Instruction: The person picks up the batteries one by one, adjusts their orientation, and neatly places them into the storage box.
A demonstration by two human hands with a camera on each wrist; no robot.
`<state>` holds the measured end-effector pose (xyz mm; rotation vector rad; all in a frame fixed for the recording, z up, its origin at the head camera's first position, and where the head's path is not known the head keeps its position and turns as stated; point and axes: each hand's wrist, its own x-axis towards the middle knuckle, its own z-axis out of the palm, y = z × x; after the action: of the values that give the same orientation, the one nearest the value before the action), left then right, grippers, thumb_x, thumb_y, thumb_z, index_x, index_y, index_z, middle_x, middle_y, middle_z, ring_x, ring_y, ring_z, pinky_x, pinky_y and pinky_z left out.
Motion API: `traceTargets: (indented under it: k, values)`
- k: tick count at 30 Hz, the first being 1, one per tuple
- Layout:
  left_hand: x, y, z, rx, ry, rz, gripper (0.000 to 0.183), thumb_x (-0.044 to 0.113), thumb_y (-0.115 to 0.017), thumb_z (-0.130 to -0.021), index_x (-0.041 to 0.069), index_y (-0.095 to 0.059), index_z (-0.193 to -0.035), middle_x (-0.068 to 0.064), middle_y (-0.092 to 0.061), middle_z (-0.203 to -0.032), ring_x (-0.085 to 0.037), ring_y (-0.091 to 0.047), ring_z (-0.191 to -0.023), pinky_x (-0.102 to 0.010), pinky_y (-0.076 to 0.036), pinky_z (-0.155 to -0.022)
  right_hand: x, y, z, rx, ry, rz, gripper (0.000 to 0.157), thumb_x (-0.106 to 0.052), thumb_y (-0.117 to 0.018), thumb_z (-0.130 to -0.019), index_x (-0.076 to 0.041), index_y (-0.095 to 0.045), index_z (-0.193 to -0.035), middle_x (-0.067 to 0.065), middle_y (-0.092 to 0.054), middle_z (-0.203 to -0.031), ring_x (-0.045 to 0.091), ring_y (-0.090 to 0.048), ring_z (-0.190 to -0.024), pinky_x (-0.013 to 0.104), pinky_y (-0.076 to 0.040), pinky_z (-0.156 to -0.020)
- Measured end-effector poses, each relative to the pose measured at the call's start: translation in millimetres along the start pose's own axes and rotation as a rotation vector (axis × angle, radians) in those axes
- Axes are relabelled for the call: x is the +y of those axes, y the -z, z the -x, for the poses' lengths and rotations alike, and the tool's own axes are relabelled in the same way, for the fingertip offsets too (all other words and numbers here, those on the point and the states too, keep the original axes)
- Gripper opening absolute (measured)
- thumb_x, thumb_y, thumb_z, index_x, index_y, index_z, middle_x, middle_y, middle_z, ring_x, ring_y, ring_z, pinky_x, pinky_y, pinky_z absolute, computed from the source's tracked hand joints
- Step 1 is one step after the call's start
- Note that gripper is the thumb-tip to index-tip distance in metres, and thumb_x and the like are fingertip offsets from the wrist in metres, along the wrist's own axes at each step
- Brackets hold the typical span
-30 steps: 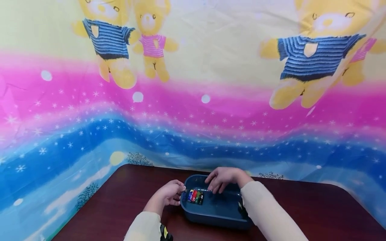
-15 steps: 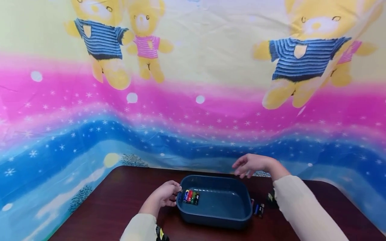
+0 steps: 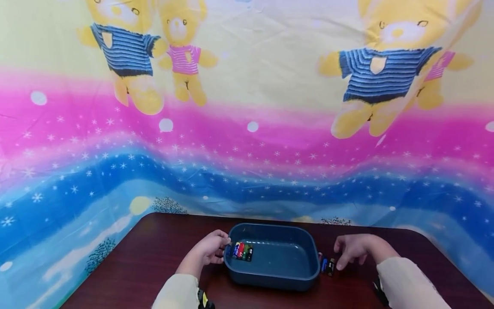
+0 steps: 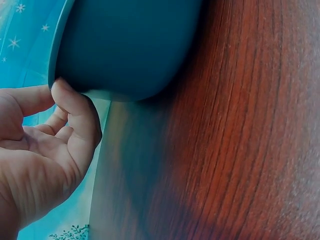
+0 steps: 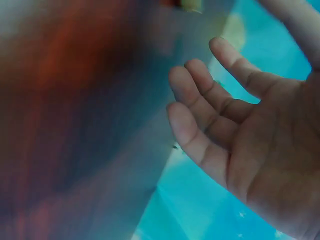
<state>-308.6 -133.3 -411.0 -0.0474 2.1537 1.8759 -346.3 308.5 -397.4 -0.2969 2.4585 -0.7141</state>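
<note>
A dark blue-grey plastic bin point(image 3: 275, 279) sits on the table in the head view. My left hand point(image 3: 213, 248) pinches its left rim between thumb and finger; the left wrist view shows this hand point(image 4: 47, 140) at the bin's edge point(image 4: 125, 50). Inside, at the left end, several batteries point(image 3: 242, 251) lie side by side. Outside the right wall a short row of batteries point(image 3: 328, 266) rests on the table. Just right of that row hovers my right hand point(image 3: 353, 249), its fingers loosely spread and holding nothing. In the right wrist view the hand's point(image 5: 250, 130) palm and fingers show.
The dark red-brown wooden table point(image 3: 154, 257) has rounded far corners. Behind it hangs a cloth point(image 3: 231, 150) printed with teddy bears and snowflakes, close to the table's back edge.
My right hand has left the inside of the bin, risen to the right, then lowered beside the batteries on the table. My left hand keeps its hold on the rim.
</note>
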Motion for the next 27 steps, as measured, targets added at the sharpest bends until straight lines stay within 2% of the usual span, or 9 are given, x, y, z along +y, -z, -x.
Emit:
traceTargets:
  k: [3, 6, 9, 12, 16, 19, 21, 23, 27]
  values:
    - [0.7, -1.8, 0.1, -0.009, -0.012, 0.000, 0.010, 0.012, -0.046, -0.096, 0.006, -0.046, -0.103, -0.015, -0.050, -0.089, -0.018, -0.049, -0.065, -0.026, -0.049, -0.054, 52, -5.7, -44, -0.067, -0.026, -0.019, 0.062, -0.036, -0.082, -0.066, -0.010, -0.047, -0.109, 0.012, -0.051, -0.094, 0.025, -0.052, -0.082, 0.044, -0.049, -0.062]
    - [1.1, -4.8, -0.4, -0.015, -0.015, 0.004, 0.009, 0.012, -0.047, -0.096, 0.006, -0.046, -0.103, -0.014, -0.050, -0.088, -0.018, -0.048, -0.064, -0.026, -0.049, -0.054, 98, -10.2, -87, -0.070, -0.053, -0.030, 0.071, -0.044, -0.084, -0.058, -0.013, -0.045, -0.108, 0.010, -0.048, -0.100, 0.026, -0.050, -0.086, 0.046, -0.048, -0.060]
    - [1.1, -8.0, -0.7, -0.018, -0.005, 0.017, 0.010, 0.012, -0.048, -0.095, 0.006, -0.046, -0.103, -0.015, -0.050, -0.089, -0.017, -0.048, -0.064, -0.026, -0.049, -0.054, 119, -15.5, -111, -0.037, -0.073, -0.011, 0.074, -0.047, -0.086, -0.052, -0.014, -0.045, -0.105, 0.008, -0.047, -0.101, 0.027, -0.049, -0.086, 0.047, -0.047, -0.056]
    - [0.4, -10.8, -1.2, -0.025, 0.000, 0.026, 0.010, 0.012, -0.048, -0.095, 0.007, -0.046, -0.103, -0.016, -0.050, -0.090, -0.017, -0.048, -0.064, -0.025, -0.049, -0.053, 125, -18.6, -117, -0.019, -0.081, 0.010, 0.075, -0.045, -0.088, -0.049, -0.013, -0.046, -0.103, 0.009, -0.047, -0.100, 0.027, -0.050, -0.085, 0.047, -0.047, -0.055]
    - [-0.1, -13.3, -1.2, -0.027, -0.004, 0.030, 0.010, 0.012, -0.049, -0.094, 0.007, -0.047, -0.102, -0.015, -0.051, -0.090, -0.017, -0.048, -0.064, -0.025, -0.049, -0.053, 111, -20.1, -98, 0.003, -0.050, 0.025, 0.072, -0.043, -0.088, -0.048, -0.013, -0.047, -0.098, 0.008, -0.049, -0.094, 0.024, -0.051, -0.080, 0.044, -0.048, -0.054]
    - [-0.1, -14.0, -1.0, -0.024, -0.007, 0.027, 0.011, 0.012, -0.049, -0.094, 0.007, -0.047, -0.103, -0.015, -0.051, -0.089, -0.018, -0.049, -0.064, -0.025, -0.050, -0.053, 52, -23.9, -46, 0.042, -0.046, 0.057, 0.055, -0.031, -0.085, -0.060, -0.010, -0.048, -0.095, 0.008, -0.049, -0.090, 0.022, -0.050, -0.076, 0.040, -0.048, -0.055]
    - [-0.4, -14.1, -0.7, -0.020, -0.010, 0.025, 0.011, 0.012, -0.049, -0.094, 0.006, -0.047, -0.104, -0.015, -0.051, -0.089, -0.018, -0.049, -0.064, -0.026, -0.050, -0.054, 20, -25.5, -19, 0.061, -0.043, 0.093, 0.047, -0.022, -0.082, -0.064, -0.010, -0.048, -0.093, 0.007, -0.048, -0.088, 0.021, -0.050, -0.072, 0.037, -0.047, -0.054]
    - [-0.8, -14.0, -0.2, -0.014, -0.013, 0.023, 0.011, 0.012, -0.049, -0.094, 0.006, -0.047, -0.104, -0.016, -0.051, -0.090, -0.018, -0.049, -0.064, -0.026, -0.050, -0.054, -10, -27.4, 5, 0.079, -0.054, 0.073, 0.040, -0.008, -0.078, -0.065, -0.006, -0.049, -0.093, 0.008, -0.048, -0.087, 0.021, -0.048, -0.070, 0.033, -0.044, -0.053]
    - [-0.8, -13.5, 1.3, -0.009, -0.018, 0.019, 0.012, 0.012, -0.049, -0.094, 0.004, -0.048, -0.104, -0.017, -0.052, -0.091, -0.019, -0.050, -0.066, -0.027, -0.051, -0.056, -17, -28.6, 15, 0.110, -0.032, 0.012, 0.039, 0.006, -0.072, -0.063, -0.004, -0.048, -0.093, 0.011, -0.049, -0.082, 0.020, -0.045, -0.063, 0.028, -0.037, -0.050]
